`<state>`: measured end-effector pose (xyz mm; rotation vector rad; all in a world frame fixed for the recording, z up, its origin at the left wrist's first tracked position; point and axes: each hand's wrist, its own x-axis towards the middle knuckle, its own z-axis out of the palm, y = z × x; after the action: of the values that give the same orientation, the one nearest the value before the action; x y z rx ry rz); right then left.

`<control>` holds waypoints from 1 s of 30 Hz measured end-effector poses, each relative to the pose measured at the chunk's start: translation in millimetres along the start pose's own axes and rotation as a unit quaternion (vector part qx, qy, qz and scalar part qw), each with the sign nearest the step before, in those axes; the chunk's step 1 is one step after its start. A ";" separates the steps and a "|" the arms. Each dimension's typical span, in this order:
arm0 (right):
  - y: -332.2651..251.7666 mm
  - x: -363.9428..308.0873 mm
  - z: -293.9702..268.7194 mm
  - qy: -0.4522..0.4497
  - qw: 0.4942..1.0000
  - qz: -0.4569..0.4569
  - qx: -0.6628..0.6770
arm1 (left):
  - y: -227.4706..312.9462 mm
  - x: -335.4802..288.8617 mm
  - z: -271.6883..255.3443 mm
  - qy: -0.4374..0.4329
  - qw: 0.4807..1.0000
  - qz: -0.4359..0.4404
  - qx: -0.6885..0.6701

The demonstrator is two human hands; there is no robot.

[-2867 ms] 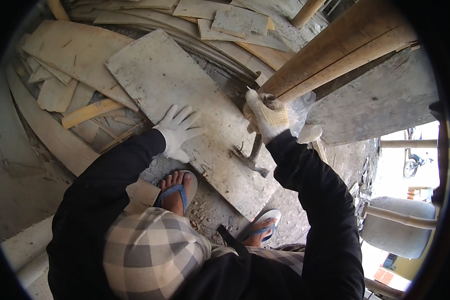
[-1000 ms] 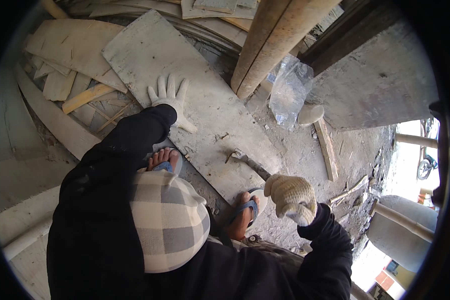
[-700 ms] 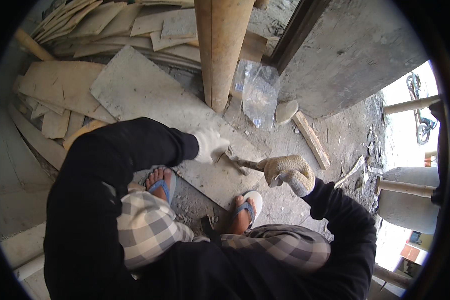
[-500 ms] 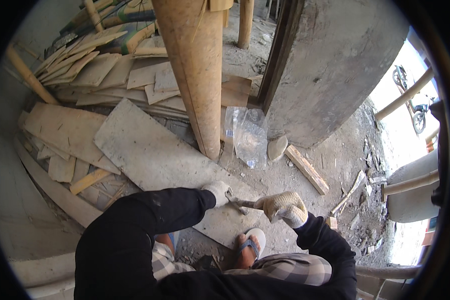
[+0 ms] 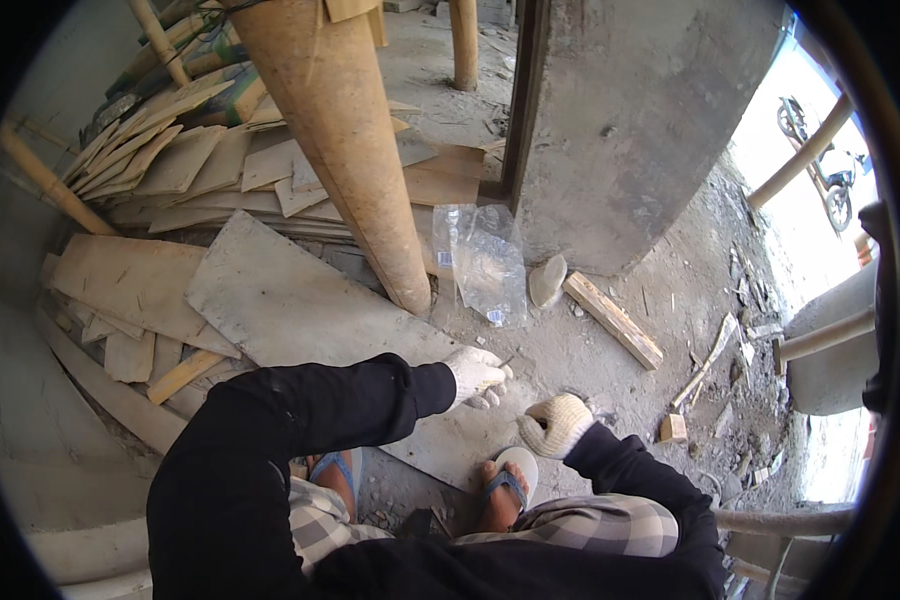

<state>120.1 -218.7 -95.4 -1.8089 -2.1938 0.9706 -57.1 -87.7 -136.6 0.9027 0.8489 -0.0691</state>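
My left hand [image 5: 478, 376], in a pale knitted glove, is closed above the right end of a large stained plywood board [image 5: 300, 290]. A thin piece like a nail pokes out at its fingertips, too small to name surely. To its right, my right hand [image 5: 558, 425], gloved too, is curled into a fist just off the board's edge. A bit of dark grey metal shows behind its knuckles, probably part of the hammer; the rest is hidden by the hand. My sandalled feet [image 5: 505, 485] are at the board's near edge.
A thick bamboo post [image 5: 360, 160] stands beyond the board. Around it lie stacked plywood offcuts [image 5: 190, 160], a clear plastic bag [image 5: 490, 265] and a wooden block [image 5: 613, 320]. A concrete pillar [image 5: 630, 130] rises at the back right, rubble beside it.
My left hand has come off the hammer's head and moved right and up. The hammer, which lay between both hands, is now mostly out of sight at my right hand, which shifted slightly down.
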 end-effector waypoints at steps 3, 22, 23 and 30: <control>2.0 -2.0 39.6 -0.104 0.986 0.080 -0.107 | -0.8 -15.3 -2.3 -0.076 0.980 -0.073 -0.168; -56.0 124.9 -70.5 -0.055 0.916 -0.018 -0.397 | -74.1 -120.2 -75.4 -0.057 0.974 -0.058 -0.209; -51.7 152.4 -96.8 -0.003 0.907 0.044 -0.419 | -99.0 -127.5 -93.7 -0.010 0.973 -0.079 -0.218; -23.5 229.4 -195.0 0.417 0.875 -0.007 -0.246 | -219.5 -133.6 -206.4 0.318 0.886 0.008 -0.337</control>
<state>133.8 66.1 4.3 -1.8595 -1.9157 -0.4117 -361.4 -118.8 -259.2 0.2520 1.3577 0.5410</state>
